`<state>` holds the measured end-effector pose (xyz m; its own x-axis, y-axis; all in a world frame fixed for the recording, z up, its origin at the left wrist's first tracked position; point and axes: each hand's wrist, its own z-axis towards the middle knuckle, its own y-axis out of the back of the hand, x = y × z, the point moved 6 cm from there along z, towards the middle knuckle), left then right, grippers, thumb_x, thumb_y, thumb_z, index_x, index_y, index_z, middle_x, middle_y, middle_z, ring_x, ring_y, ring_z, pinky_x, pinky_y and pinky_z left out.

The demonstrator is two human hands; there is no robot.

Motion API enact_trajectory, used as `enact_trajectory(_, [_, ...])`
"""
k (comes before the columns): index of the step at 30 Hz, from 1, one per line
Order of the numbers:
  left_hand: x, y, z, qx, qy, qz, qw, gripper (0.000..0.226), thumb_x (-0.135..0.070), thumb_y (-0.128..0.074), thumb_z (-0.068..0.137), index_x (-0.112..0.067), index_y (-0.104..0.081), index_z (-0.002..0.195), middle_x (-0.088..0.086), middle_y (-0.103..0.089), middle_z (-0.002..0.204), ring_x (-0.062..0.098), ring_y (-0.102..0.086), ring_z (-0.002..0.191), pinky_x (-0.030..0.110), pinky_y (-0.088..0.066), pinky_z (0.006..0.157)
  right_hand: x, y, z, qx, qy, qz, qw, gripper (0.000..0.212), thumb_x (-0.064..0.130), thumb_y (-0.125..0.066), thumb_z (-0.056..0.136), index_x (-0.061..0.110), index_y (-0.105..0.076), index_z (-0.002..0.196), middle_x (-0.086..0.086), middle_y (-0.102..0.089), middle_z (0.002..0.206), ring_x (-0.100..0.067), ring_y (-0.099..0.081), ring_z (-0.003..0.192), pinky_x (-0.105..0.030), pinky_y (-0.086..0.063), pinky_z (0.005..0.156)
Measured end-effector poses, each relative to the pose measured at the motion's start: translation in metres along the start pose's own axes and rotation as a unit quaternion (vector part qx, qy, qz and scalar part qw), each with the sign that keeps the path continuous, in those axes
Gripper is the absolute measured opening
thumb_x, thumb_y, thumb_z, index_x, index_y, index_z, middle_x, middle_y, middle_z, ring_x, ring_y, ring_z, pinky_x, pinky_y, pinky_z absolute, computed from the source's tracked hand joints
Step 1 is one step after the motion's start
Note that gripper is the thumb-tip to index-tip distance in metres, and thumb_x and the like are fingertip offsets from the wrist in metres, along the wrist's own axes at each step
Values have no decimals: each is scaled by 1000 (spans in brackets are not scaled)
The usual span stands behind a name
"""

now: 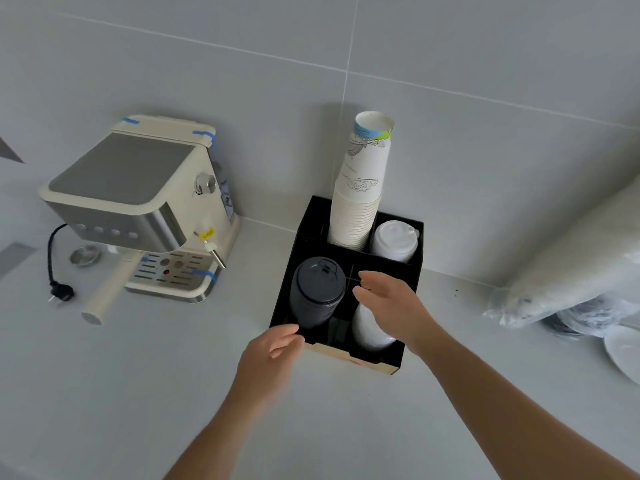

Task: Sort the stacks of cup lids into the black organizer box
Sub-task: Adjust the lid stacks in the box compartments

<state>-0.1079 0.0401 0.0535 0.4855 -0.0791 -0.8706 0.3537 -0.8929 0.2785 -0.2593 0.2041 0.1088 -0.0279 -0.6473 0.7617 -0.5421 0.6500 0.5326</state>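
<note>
My left hand (273, 344) is at the front left corner of the black organizer box (412, 244), fingers loosely curled and holding nothing. My right hand (388, 299) is spread open above the front right compartment, over the white lids (369, 330), also empty. The black lids (317, 289) stand front left, more white lids (394, 240) back right, the paper cups (360, 188) back left.

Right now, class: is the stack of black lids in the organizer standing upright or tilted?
Tilted. The stack of black lids leans in the black organizer box's front-left compartment, its top angled away from the base.
</note>
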Motion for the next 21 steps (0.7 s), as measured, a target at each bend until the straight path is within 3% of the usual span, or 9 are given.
enact_trajectory(4, [-3,10,9,1,34,-64,997,34,-29,-61,91,-26,-61,125,-6,-63,116,14,-62,110,26,-46,92,1,-15,7,-26,-23,25,999,51,40,-60,92,30,-52,142,10,-62,136,-12,-59,123,-40,-42,112])
enact_trajectory(9, [-7,7,24,14,42,-116,992,45,-32,-65,88,-25,-56,131,0,-59,135,12,-57,119,39,-45,106,4,-31,17,-19,-47,97,994,55,43,-62,90,32,-49,143,9,-63,134,-14,-57,123,-43,-45,110])
enact_trajectory(13, [-18,-3,36,35,37,-127,991,61,-36,-66,86,-24,-45,142,-1,-48,146,10,-51,123,35,-44,105,8,-43,23,-4,-45,116,992,20,33,-61,94,40,-66,111,14,-74,106,-8,-67,101,-31,-52,93])
enact_trajectory(15, [-23,-5,44,37,36,-135,990,68,-42,-68,83,-24,-43,143,-2,-48,146,8,-51,121,35,-45,104,7,-52,24,-1,-64,143,988,18,30,-60,95,35,-67,111,3,-75,102,-16,-68,90,-34,-55,88])
enact_trajectory(18, [-22,1,56,18,42,-121,992,84,-62,-66,66,-24,-47,138,-2,-56,138,13,-55,122,42,-47,104,8,-60,25,-7,-87,169,982,10,31,-59,97,31,-63,105,-12,-71,106,-35,-68,97,-42,-56,92])
enact_trajectory(21, [-20,9,70,13,51,-109,993,81,-65,-65,62,-24,-54,131,0,-63,127,16,-61,115,42,-50,100,12,-63,32,-23,-101,184,977,5,31,-61,96,31,-60,100,-6,-70,103,-33,-69,102,-38,-59,85])
